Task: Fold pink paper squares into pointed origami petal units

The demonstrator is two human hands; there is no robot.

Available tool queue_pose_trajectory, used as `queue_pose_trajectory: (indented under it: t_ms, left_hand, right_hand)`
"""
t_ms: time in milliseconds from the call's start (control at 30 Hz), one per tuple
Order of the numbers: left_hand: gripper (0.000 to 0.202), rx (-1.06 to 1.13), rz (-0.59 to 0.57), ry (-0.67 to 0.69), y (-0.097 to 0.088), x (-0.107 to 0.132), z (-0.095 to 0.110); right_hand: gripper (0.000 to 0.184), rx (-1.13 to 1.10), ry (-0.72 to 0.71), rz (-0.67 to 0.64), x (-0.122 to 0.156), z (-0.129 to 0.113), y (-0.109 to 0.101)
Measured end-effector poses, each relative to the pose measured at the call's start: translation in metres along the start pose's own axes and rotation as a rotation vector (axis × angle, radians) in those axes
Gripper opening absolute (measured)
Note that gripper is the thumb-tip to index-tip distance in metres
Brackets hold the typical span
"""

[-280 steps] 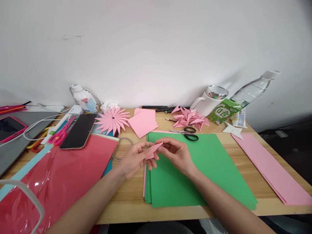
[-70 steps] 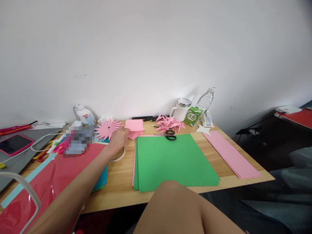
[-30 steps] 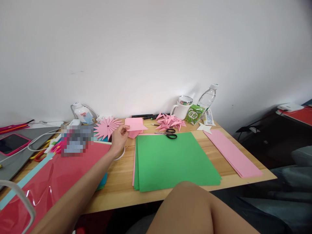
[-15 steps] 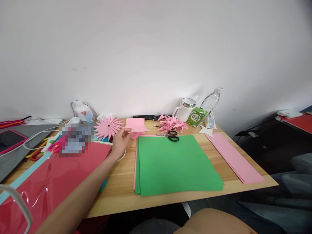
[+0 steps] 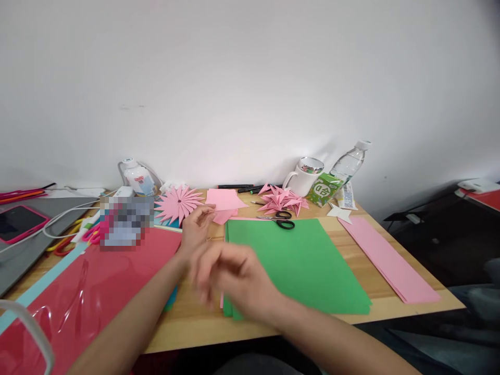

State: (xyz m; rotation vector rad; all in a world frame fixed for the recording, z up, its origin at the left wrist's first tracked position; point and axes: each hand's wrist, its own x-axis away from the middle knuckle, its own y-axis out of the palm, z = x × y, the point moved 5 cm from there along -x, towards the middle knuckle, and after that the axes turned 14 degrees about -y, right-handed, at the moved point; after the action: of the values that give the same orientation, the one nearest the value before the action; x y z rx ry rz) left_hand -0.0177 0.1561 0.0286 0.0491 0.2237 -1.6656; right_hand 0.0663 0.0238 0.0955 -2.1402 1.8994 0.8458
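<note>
My left hand (image 5: 198, 226) is pinched at the near edge of the pink paper (image 5: 224, 198), just right of a pink folded-paper pinwheel (image 5: 179, 203). My right hand (image 5: 234, 276) is blurred in front of the green sheets (image 5: 297, 265), its fingers loosely bent and apart, with nothing visible in them. Black-handled scissors (image 5: 284, 220) rest at the far edge of the green sheets. Behind them lies a heap of pink folded-paper points (image 5: 282, 200).
A white mug (image 5: 304, 177), a green carton (image 5: 325, 188) and a water bottle (image 5: 351, 161) stand at the back right. Pink strips (image 5: 390, 260) lie at the right. Red plastic-covered sheets (image 5: 97, 291), a phone (image 5: 21, 224) and cables fill the left.
My right hand has come into view from the lower right, reaching toward my left hand. The left hand has stayed at the pink paper. The whole view has shifted slightly.
</note>
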Motion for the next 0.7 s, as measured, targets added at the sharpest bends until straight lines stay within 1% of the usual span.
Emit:
queue_pose_trajectory:
  t_ms: [33, 67, 100, 133, 167, 233, 300, 367, 433, 500, 567, 633, 667, 700]
  left_hand:
    - [0.015, 0.007, 0.008, -0.005, -0.001, 0.000, 0.002]
    - [0.015, 0.009, 0.019, -0.003, -0.001, 0.001, 0.004]
    - [0.016, 0.006, 0.028, 0.000, -0.002, 0.001, 0.005]
    - [0.017, 0.002, 0.033, 0.006, -0.002, 0.001, 0.006]
    - [0.018, -0.003, 0.036, 0.016, -0.002, 0.001, 0.007]
    - [0.016, -0.021, 0.032, 0.050, -0.003, 0.000, 0.008]
    - [0.014, -0.058, 0.001, 0.107, -0.002, 0.001, 0.010]
    - [0.014, -0.116, -0.055, 0.162, -0.001, 0.004, 0.012]
    - [0.015, -0.188, -0.113, 0.186, 0.001, 0.007, 0.015]
    - [0.017, -0.273, -0.160, 0.181, 0.003, 0.011, 0.018]
    - [0.017, -0.296, -0.200, 0.173, 0.005, 0.015, 0.020]
    - [0.015, -0.289, -0.240, 0.142, 0.008, 0.018, 0.021]
    - [0.014, -0.260, -0.254, 0.116, 0.010, 0.019, 0.021]
    - [0.019, -0.201, -0.257, 0.085, 0.012, 0.020, 0.020]
  right_hand:
    - [0.016, 0.028, -0.003, 0.022, -0.009, 0.008, -0.014]
    - [0.011, 0.139, -0.048, 0.146, -0.016, 0.015, -0.035]
    - [0.010, 0.254, -0.062, 0.255, -0.020, 0.024, -0.056]
    - [0.016, 0.341, -0.049, 0.325, -0.023, 0.034, -0.075]
    - [0.026, 0.402, -0.024, 0.362, -0.025, 0.044, -0.091]
    - [0.048, 0.418, 0.043, 0.326, -0.026, 0.063, -0.111]
    - [0.061, 0.314, 0.066, 0.222, -0.025, 0.076, -0.118]
    - [0.063, 0.187, 0.047, 0.152, -0.023, 0.080, -0.117]
    - [0.057, 0.106, 0.015, 0.153, -0.021, 0.080, -0.117]
    - [0.048, 0.102, -0.007, 0.206, -0.019, 0.076, -0.120]
    - [0.038, 0.175, -0.014, 0.241, -0.019, 0.072, -0.125]
    - [0.029, 0.263, -0.022, 0.247, -0.021, 0.068, -0.128]
    - [0.024, 0.295, -0.030, 0.249, -0.021, 0.066, -0.129]
    - [0.020, 0.317, -0.037, 0.256, -0.022, 0.065, -0.130]
